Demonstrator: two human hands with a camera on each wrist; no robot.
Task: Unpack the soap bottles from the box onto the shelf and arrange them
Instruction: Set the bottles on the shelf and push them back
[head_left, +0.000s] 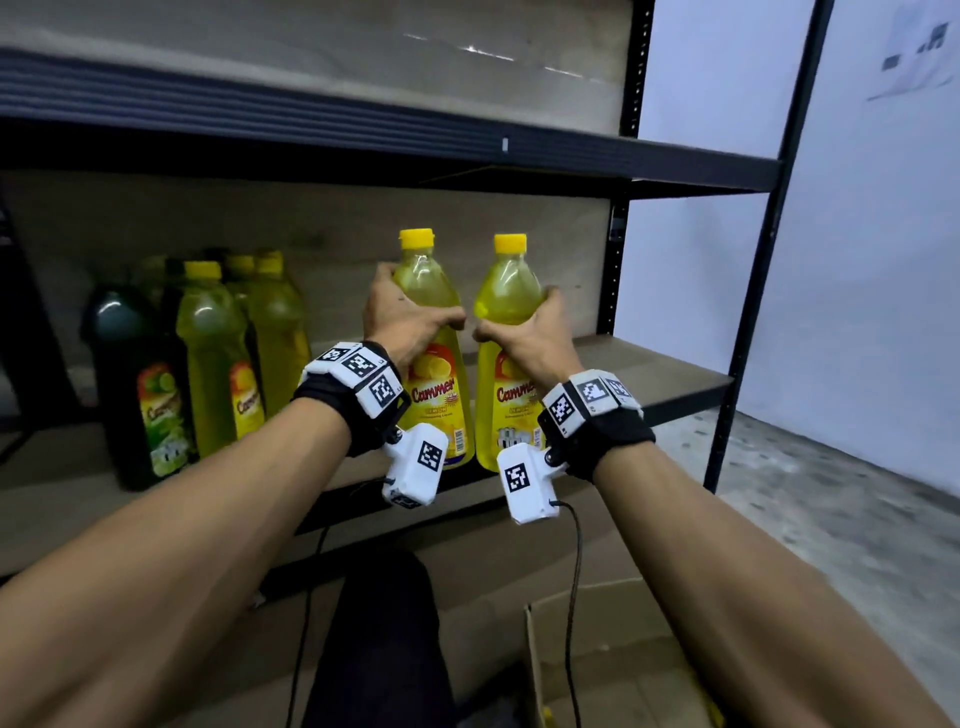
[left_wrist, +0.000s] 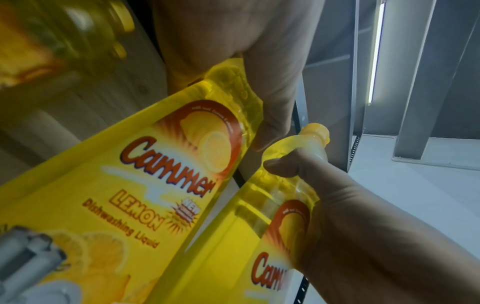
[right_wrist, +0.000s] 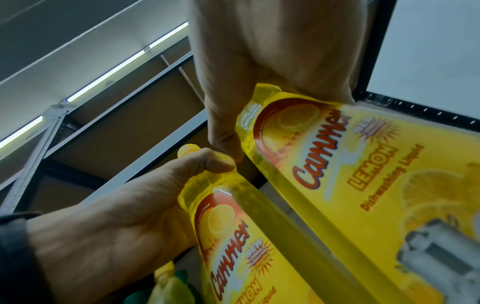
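Note:
Two yellow lemon dish-soap bottles with yellow caps stand upright side by side over the front of the wooden shelf (head_left: 649, 374). My left hand (head_left: 402, 317) grips the left bottle (head_left: 431, 280) round its shoulder. My right hand (head_left: 524, 332) grips the right bottle (head_left: 506, 291) the same way. Their bases sit at the shelf's front edge; I cannot tell whether they touch the board. In the left wrist view the left bottle (left_wrist: 130, 195) fills the frame under my left hand (left_wrist: 259, 82). In the right wrist view my right hand (right_wrist: 259, 72) wraps the right bottle (right_wrist: 363, 174).
Several yellow bottles (head_left: 213, 353) and a dark green one (head_left: 140, 384) stand at the shelf's left. An upper shelf (head_left: 363, 130) hangs close above. A black upright (head_left: 613, 270) bounds the right end. An open cardboard box (head_left: 597, 665) lies below, beside my knee (head_left: 384, 623).

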